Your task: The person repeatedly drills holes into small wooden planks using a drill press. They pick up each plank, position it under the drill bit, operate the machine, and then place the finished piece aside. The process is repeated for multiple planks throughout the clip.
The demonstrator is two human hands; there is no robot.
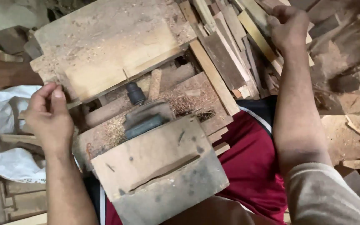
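My left hand (48, 116) rests at the left edge of a dusty wooden board (105, 46), fingers curled with the thumb up; I cannot tell whether it pinches anything. My right hand (289, 27) reaches far to the upper right into a pile of thin wooden strips (230, 46) and closes on one of them. Between the hands sits a home-made wooden drilling rig: a dark drill chuck (135, 93) with a thin bit pointing at the board, its motor under a plank housing (159, 166).
Sawdust covers the rig base (188, 100). A white sack (1, 112) lies at the left beside wood offcuts (5, 62). More scrap wood and earth floor are at the right (351, 83). My lap in red shorts (251, 158) is below the rig.
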